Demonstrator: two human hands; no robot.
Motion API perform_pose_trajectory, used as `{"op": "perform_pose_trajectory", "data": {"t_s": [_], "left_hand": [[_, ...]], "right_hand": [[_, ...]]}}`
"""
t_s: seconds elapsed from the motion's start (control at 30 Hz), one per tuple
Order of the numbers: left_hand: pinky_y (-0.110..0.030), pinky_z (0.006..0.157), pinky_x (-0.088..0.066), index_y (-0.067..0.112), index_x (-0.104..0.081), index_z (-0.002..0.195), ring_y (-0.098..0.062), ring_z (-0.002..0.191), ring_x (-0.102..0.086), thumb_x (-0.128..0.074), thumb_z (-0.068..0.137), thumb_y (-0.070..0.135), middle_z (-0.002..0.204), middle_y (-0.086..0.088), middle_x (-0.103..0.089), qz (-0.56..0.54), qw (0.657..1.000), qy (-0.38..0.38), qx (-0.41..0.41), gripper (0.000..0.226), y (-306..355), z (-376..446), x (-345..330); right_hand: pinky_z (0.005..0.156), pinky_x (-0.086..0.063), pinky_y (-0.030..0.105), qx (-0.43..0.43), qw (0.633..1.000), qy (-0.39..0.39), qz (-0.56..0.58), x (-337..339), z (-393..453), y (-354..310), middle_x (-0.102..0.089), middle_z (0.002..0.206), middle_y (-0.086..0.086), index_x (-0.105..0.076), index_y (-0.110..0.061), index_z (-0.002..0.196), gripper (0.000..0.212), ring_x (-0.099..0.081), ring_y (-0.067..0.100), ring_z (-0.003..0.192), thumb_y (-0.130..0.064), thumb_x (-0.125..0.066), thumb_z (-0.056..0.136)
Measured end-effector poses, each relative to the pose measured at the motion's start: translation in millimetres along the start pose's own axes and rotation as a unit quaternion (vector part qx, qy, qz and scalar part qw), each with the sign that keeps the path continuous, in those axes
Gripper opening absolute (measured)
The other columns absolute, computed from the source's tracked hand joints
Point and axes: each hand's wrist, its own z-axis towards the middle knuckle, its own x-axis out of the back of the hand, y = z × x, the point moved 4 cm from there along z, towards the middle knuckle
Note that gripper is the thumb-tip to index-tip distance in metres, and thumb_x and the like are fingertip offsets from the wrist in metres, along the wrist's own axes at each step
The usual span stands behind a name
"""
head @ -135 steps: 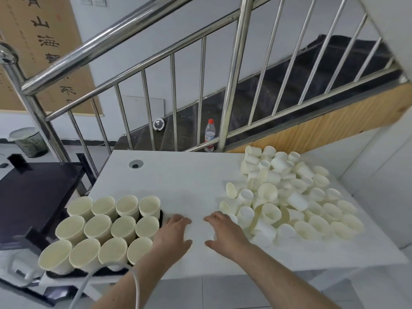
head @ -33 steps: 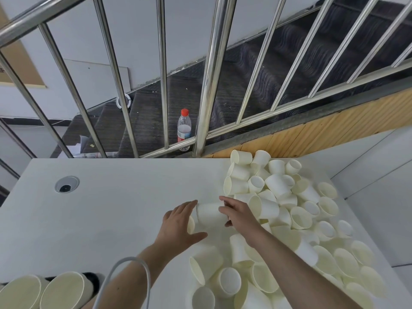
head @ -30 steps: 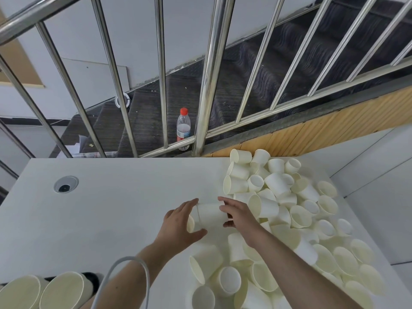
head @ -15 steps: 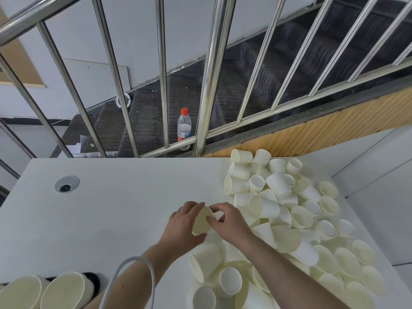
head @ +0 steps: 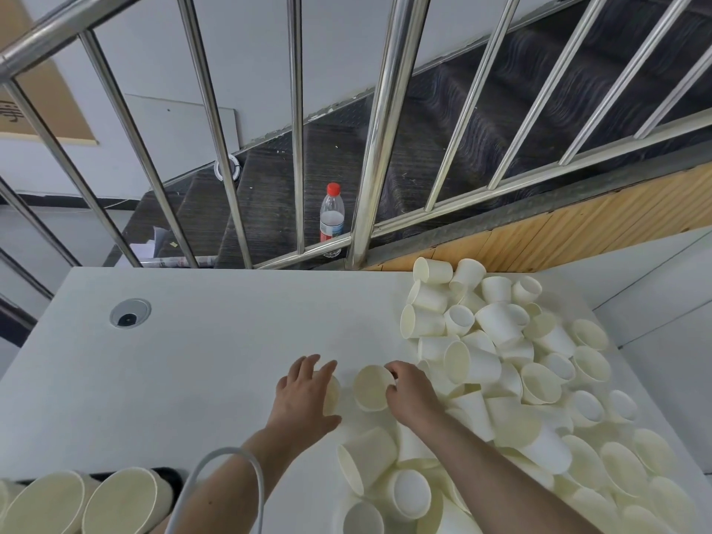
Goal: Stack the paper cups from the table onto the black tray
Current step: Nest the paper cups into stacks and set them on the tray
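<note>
Meanwhile, at the white desk point(head: 185, 364), two bare hands work the near edge of a heap of loose paper cups point(head: 512, 379) spilling across the right side. The right hand point(head: 414, 391) pinches the rim of one cup point(head: 371, 387), its mouth tilted toward the camera; the left hand point(head: 304, 395) curls over a second cup point(head: 332, 395), mostly hidden beneath the fingers. Both cups sit side by side, just apart — each in its own hand. The black tray point(head: 173, 477) lies down and to the left, at the near-left corner, already carrying upright cups point(head: 119, 502), so the left hand is the nearer — the carry would likely run leftward and toward the body.
</note>
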Motion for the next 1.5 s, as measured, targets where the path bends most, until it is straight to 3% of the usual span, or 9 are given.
{"op": "perform_pose_trajectory", "data": {"t_s": [0.17,0.37,0.53,0.97,1.3,1.5], "left_hand": [[-0.036,0.110,-0.032,0.028,-0.020,0.148,-0.021,0.141,-0.020,-0.067,0.080,0.041,0.154,0.002,-0.019,-0.012,1.000,-0.012,0.011,0.085,-1.3,2.3,-2.2],[-0.033,0.103,-0.041,0.025,-0.023,0.148,-0.020,0.135,-0.030,-0.064,0.082,0.032,0.147,0.003,-0.029,-0.018,1.000,-0.007,0.012,0.078,0.1,1.0,0.5],[-0.031,0.097,-0.046,0.025,-0.026,0.147,-0.021,0.129,-0.036,-0.062,0.081,0.025,0.143,0.003,-0.033,-0.035,0.999,0.018,0.014,0.075,-2.5,-4.7,5.0],[-0.029,0.090,-0.049,0.026,-0.027,0.145,-0.019,0.128,-0.034,-0.058,0.081,0.016,0.139,0.004,-0.032,-0.078,0.994,0.070,0.011,0.072,1.2,-43.1,27.5],[-0.029,0.094,-0.046,0.024,-0.023,0.148,-0.021,0.131,-0.032,-0.058,0.085,0.022,0.144,0.002,-0.029,-0.075,0.988,0.137,0.013,0.072,12.1,-135.9,42.5],[-0.031,0.103,-0.037,0.020,-0.023,0.148,-0.026,0.132,-0.034,-0.060,0.086,0.019,0.147,-0.002,-0.027,-0.103,0.979,0.177,-0.005,0.072,16.4,-212.9,40.7]], "right_hand": [[0.100,-0.041,0.030,0.036,0.997,-0.007,-0.072,0.9,-3.1,-5.9,-0.044,0.142,-0.001,-0.040,-0.018,0.144,0.052,-0.042,0.018,0.130,-0.023,-0.051,0.093],[0.105,-0.040,0.036,0.133,0.979,-0.053,-0.148,-7.9,-10.7,-24.2,-0.020,0.151,-0.004,-0.021,-0.026,0.151,0.083,-0.019,0.019,0.141,-0.049,-0.063,0.082],[0.098,-0.044,0.032,0.143,0.976,-0.053,-0.156,-12.0,-11.8,-29.8,-0.030,0.144,-0.002,-0.028,-0.025,0.148,0.071,-0.031,0.020,0.132,-0.023,-0.061,0.086],[0.097,-0.046,0.031,0.160,0.981,0.012,-0.106,4.1,-52.3,-44.1,-0.032,0.142,-0.004,-0.031,-0.026,0.147,0.070,-0.032,0.018,0.132,-0.021,-0.062,0.084],[0.099,-0.044,0.033,0.215,0.972,0.040,-0.089,4.7,-138.3,-58.8,-0.031,0.142,-0.005,-0.031,-0.026,0.148,0.069,-0.031,0.017,0.132,-0.021,-0.061,0.086],[0.101,-0.042,0.030,0.251,0.964,0.047,-0.072,-15.4,-200.2,-59.5,-0.032,0.142,-0.006,-0.032,-0.027,0.148,0.071,-0.030,0.016,0.133,-0.021,-0.063,0.084]]}}
